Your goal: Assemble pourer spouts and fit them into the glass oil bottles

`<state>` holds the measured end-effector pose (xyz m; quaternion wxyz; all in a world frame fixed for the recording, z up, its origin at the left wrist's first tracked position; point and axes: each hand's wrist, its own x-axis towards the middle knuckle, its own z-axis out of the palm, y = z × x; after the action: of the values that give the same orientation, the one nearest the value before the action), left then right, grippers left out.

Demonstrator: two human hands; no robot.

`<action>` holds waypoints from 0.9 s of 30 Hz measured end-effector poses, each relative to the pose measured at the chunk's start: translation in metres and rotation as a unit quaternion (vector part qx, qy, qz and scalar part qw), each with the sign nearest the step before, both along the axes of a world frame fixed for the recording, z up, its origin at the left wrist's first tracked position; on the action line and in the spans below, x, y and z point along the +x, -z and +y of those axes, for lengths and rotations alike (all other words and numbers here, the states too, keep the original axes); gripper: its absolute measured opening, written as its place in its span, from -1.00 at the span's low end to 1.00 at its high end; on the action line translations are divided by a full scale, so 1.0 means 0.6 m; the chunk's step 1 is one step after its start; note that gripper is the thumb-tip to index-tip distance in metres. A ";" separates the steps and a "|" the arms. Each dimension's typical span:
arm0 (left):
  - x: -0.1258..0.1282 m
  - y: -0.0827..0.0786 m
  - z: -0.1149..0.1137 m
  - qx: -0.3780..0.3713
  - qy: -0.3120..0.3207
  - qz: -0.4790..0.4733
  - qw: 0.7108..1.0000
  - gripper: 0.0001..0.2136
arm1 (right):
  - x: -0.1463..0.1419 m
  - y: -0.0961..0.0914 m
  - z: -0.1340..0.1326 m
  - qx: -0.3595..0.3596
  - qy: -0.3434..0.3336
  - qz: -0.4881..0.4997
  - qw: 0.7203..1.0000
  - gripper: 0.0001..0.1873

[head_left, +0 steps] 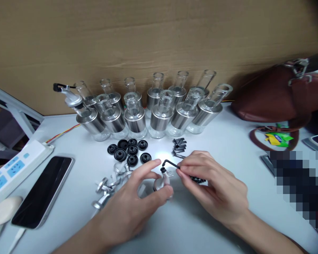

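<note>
I hold the spout (pixel 164 178) roughly upright, narrow end uppermost, in my left hand (pixel 135 203), thumb across its base and forefinger spread clear, other fingers mostly hidden. My right hand (pixel 214 187) pinches the black hook (pixel 172 163) between thumb and forefinger; its shaft runs leftward from that grip, and the bent end points down just over the spout's black tip (pixel 163 169), though I cannot tell if the two touch

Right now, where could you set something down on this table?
Bare patches lie between the phone and the black caps, and between the right hand and brown bag. Crowded: along the bottles, and around the left hand, near the silver spouts.
</note>
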<state>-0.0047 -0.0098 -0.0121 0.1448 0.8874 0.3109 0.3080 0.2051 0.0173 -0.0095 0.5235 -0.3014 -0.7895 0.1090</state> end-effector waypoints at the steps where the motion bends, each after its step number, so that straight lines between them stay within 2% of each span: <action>1: 0.000 0.000 0.000 -0.003 0.001 0.003 1.000 -0.61 | 0.000 -0.001 0.000 0.001 -0.003 0.001 1.000 -0.74; 11: -0.002 -0.004 0.006 0.041 -0.013 0.018 0.999 -0.71 | 0.001 -0.012 -0.001 -0.009 -0.054 -0.030 0.998 -0.82; 19: 0.000 -0.007 0.006 0.037 -0.003 0.030 0.999 -0.68 | 0.001 -0.003 0.001 0.007 -0.014 0.006 1.000 -0.74; 27: -0.006 0.001 0.002 0.035 -0.022 0.032 0.999 -0.59 | -0.001 -0.002 0.000 -0.010 -0.030 -0.021 0.999 -0.80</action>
<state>-0.0086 -0.0084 -0.0127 0.0969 0.8943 0.3235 0.2935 0.2047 0.0172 -0.0081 0.5002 -0.2852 -0.8078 0.1261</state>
